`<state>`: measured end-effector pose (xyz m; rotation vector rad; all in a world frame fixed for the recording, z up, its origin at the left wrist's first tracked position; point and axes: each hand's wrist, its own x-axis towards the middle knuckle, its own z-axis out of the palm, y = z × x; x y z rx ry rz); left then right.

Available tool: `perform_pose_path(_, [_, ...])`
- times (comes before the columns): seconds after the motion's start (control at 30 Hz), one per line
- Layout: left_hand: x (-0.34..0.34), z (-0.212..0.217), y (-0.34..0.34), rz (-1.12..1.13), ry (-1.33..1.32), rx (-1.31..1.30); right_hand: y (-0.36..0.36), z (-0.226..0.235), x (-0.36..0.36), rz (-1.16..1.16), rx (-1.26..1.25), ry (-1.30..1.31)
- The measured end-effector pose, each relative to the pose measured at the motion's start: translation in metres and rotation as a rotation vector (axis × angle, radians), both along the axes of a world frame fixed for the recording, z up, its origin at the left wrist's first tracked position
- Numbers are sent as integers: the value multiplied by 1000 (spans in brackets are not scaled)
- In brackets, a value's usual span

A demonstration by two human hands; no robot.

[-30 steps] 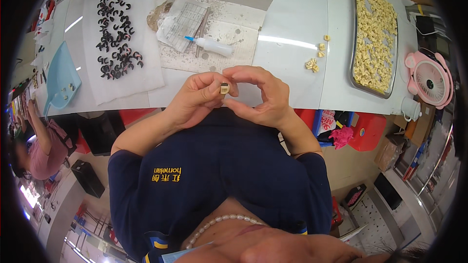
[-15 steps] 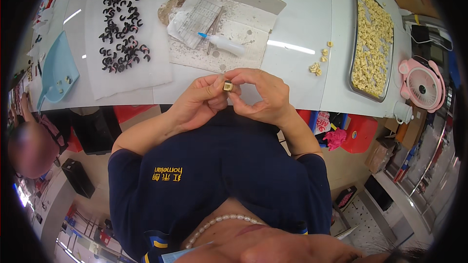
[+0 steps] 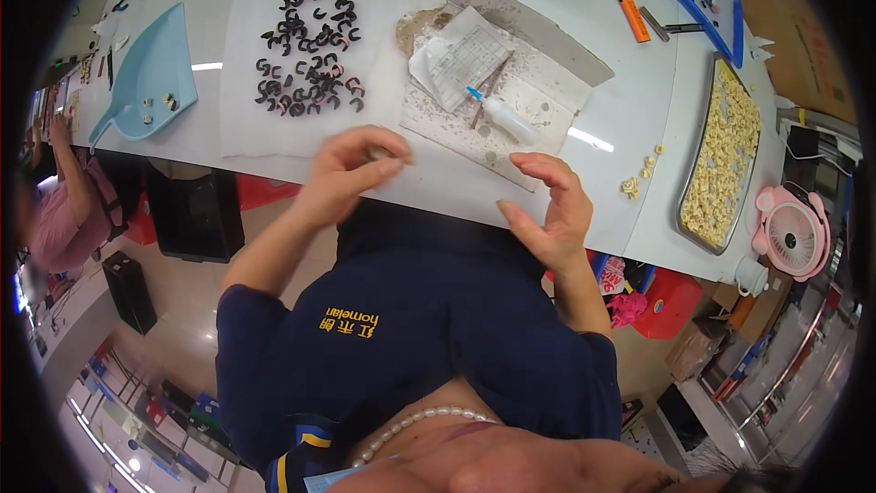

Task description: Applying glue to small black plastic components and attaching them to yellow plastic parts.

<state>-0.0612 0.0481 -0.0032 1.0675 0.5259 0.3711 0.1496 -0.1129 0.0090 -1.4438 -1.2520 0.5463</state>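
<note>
My left hand (image 3: 354, 175) is closed at the front of the table, blurred by motion. Between its thumb and fingers sits a small cream-and-black block (image 3: 376, 154), partly hidden. Apart from it on the right, my right hand (image 3: 558, 212) is open, thumb and fingers spread with nothing between them. Just beyond that hand a white squeeze bottle with a blue tip (image 3: 513, 122) lies on a stained piece of cardboard (image 3: 557, 96). Rows of black curved pieces (image 3: 315, 36) rest on a white sheet (image 3: 246, 64) at the left.
A metal tray (image 3: 686, 219) of cream blocks stands at the right, several loose blocks (image 3: 630, 187) beside it. On the far left lies a light-blue dustpan (image 3: 169, 50) holding a few blocks. A pink fan (image 3: 792, 233) and an orange tube (image 3: 632, 16) are at the right. Another person sits at far left.
My hands have parted: the left moved left with the small block, the right moved right and opened. The view has shifted, so the table's things appear farther right.
</note>
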Motion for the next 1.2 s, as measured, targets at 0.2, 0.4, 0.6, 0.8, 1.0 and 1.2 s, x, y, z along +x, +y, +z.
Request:
perform_pose_path(0.2, [-9, 10, 71, -63, 325, 1653, -4, -2, 2, 18, -82, 64])
perform_pose_path(0.4, [-7, -4, 73, -94, 263, 1665, 0, -4, 8, -21, -12, -32])
perform_pose_path(0.6, [1, 7, 31, 26, 309, 1057, 26, -2, 33, -290, -179, -397])
perform_pose_path(0.8, [31, -1, -29, -70, 92, 96, 21, -23, 21, -182, -321, -532])
perform_pose_path(1.0, [46, -7, -55, -48, 7, -348, -19, -6, 4, -208, -184, 504])
perform_pose_path(1.2, [48, -5, -65, -10, 45, -316, -47, 6, -4, -264, -58, 353])
